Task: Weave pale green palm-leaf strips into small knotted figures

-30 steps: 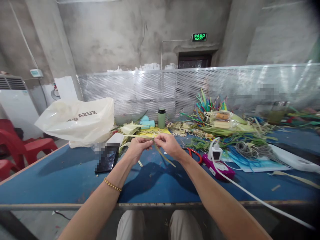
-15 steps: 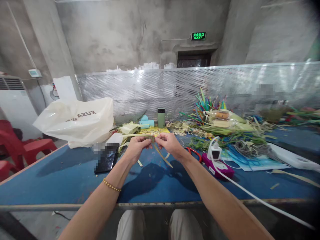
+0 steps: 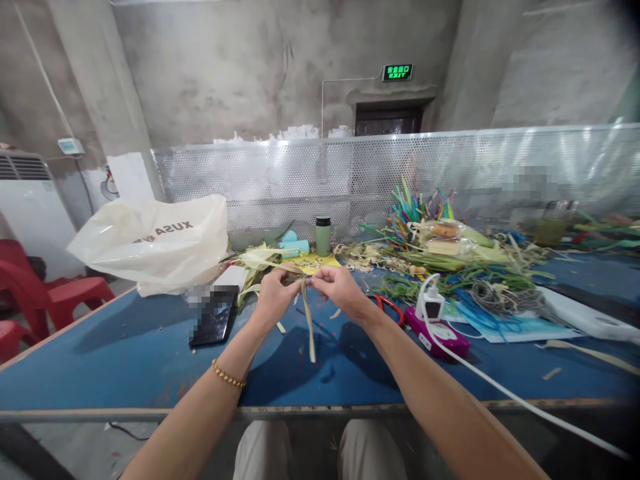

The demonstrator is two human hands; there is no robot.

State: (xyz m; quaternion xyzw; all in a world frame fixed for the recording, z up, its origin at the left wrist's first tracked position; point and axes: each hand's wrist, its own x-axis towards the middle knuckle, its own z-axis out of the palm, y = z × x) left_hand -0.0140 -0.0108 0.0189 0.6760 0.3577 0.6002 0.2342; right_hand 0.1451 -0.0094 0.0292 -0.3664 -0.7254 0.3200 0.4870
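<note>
My left hand (image 3: 276, 293) is closed, thumb and fingers pinching pale dried leaf strips above the blue table (image 3: 165, 380). One leaf strip (image 3: 309, 327) hangs down from the pinch toward the tabletop, and another sticks out to the upper left. My right hand (image 3: 336, 288) is pinched too, its fingertips almost meeting those of the left at the same strips. What exactly lies between the right fingertips is too small to make out clearly. Behind the hands lies a heap of pale green leaves (image 3: 260, 257).
A black phone (image 3: 215, 319) and a white plastic bag (image 3: 160, 240) lie to the left. Red-handled scissors (image 3: 389, 308), a purple power strip (image 3: 437, 333) with a white cable, and tangled cords (image 3: 485, 293) are on the right. A green bottle (image 3: 323, 237) stands behind.
The hanging leaf strip has swung from slanting right to pointing almost straight down. Both hands stay close together, with the left wrist shifted slightly.
</note>
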